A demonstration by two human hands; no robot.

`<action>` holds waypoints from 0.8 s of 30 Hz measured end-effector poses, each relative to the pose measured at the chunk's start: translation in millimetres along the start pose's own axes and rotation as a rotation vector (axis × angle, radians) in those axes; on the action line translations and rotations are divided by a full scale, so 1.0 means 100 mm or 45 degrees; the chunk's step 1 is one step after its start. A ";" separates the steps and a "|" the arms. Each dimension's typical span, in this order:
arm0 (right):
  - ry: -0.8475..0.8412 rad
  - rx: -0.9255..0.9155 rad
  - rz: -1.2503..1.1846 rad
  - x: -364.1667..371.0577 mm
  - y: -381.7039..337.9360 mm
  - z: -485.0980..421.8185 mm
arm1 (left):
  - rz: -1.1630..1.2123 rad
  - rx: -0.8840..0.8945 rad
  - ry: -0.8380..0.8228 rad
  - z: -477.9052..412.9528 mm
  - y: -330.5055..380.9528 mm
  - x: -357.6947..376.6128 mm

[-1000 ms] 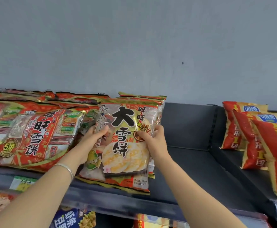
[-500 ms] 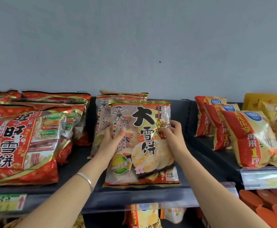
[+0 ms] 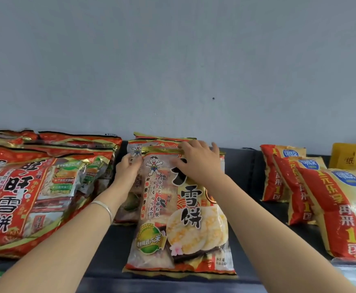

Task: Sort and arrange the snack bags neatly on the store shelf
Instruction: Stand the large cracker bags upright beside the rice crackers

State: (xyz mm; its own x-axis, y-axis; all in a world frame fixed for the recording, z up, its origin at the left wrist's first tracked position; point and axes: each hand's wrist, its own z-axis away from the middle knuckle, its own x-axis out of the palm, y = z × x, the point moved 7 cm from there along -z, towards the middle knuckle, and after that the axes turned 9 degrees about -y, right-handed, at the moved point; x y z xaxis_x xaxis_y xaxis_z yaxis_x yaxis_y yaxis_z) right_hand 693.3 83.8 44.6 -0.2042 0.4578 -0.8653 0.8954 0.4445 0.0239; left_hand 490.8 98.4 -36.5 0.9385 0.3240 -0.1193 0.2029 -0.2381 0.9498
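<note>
Your clear-and-red plastic rice cracker bag (image 3: 179,218) leans back in the middle of the dark shelf (image 3: 242,180), its bottom seam at the front edge. It has a gold strip along the top, a cartoon boy at the upper left, big black characters down the right, a green round badge and pale round crackers pictured low on the front.

Your right hand (image 3: 198,163) lies flat on the bag's top, fingers spread wide across the gold strip. Your left hand (image 3: 127,170), with a thin silver bracelet (image 3: 104,206) on the wrist, sits at the bag's upper left edge. Its fingertips slip out of sight behind the bag, so I cannot tell whether it grips.

Two matching bags (image 3: 162,137) stand just behind. Large red bags (image 3: 24,197) are stacked toward the shelf's left end, and red-and-yellow pillow bags (image 3: 331,208) stand in a row toward the right end.
</note>
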 end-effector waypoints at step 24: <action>-0.143 0.090 0.175 0.09 0.10 -0.09 | 0.386 -0.368 -0.636 -0.26 -0.26 0.47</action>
State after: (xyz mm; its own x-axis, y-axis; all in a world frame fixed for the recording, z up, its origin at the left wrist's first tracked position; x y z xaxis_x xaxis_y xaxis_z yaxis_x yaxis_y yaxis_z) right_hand 696.6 99.3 41.5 -0.0357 0.4198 -0.9069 0.9382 0.3267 0.1143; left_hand 522.4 143.6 -59.1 0.9732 -0.2003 0.1126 -0.1095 0.0264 0.9936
